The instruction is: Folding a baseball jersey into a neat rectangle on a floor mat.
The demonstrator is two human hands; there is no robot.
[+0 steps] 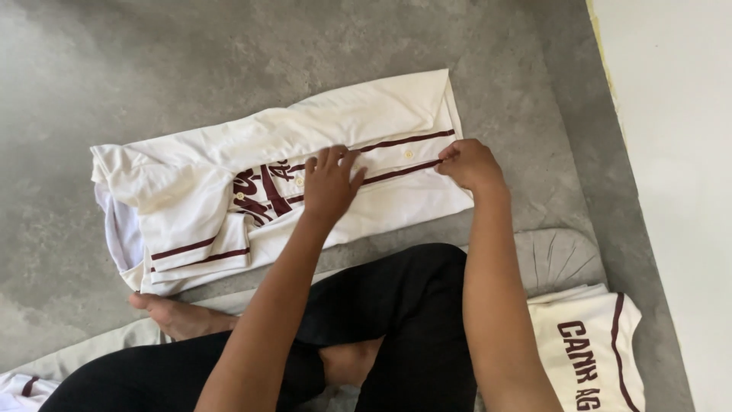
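Flattening jersey (305, 164) on floor (91, 84), hands apart.
My left hand (332, 183) lies open on the placket; right hand (468, 163) pinches the hem edge (I should pull taut, keep stripes aligned).

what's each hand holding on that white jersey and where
The right hand pinches the white jersey at its maroon-trimmed button placket near the hem. The left hand lies flat on the placket, pressing rather than gripping.

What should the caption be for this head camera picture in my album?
Sitting on a grey floor, left hand presses and right hand pinches a cream jersey.
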